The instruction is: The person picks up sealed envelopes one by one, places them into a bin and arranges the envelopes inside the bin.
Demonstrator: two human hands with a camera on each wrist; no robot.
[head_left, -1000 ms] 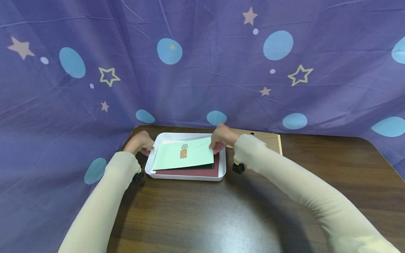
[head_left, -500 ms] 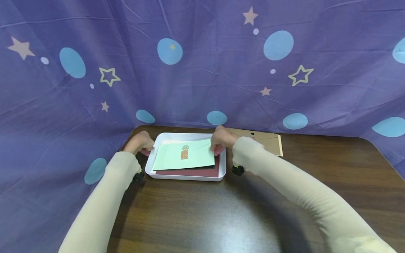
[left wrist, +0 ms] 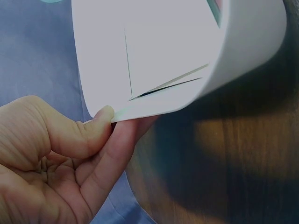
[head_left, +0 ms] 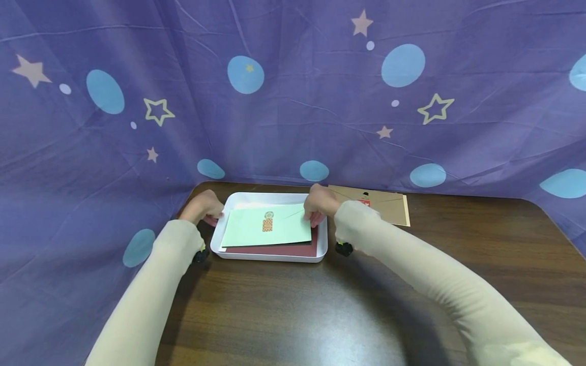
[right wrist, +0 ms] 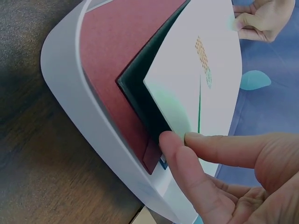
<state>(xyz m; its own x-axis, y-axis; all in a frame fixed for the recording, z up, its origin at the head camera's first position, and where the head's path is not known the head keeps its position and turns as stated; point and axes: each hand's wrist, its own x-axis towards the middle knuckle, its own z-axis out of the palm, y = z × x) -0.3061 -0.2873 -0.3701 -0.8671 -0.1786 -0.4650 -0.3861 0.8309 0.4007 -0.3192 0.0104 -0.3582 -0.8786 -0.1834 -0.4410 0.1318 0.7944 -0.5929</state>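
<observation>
My left hand (head_left: 205,207) pinches the left rim of a white tray (head_left: 270,257), thumb over the edge and fingers beneath it in the left wrist view. A mint-green envelope (head_left: 242,231) with an orange and green printed motif lies on top of the stack in the tray. Its right edge is pinched between the thumb and index finger of my right hand (head_left: 319,204). Under it, the right wrist view shows a dark green envelope (right wrist: 145,100), and below that a maroon envelope (right wrist: 112,51). The lower layers are mostly hidden.
A brown kraft envelope (head_left: 389,204) with a red mark lies at the back of the wooden table (head_left: 320,305), right of the tray, partly behind my right arm. A purple curtain (head_left: 284,122) with stars and blue spots hangs behind the table.
My right hand has come down slightly toward me, lowering the mint-green envelope's right edge closer to the stack. More of the kraft envelope shows. The left hand has stayed on the tray rim.
</observation>
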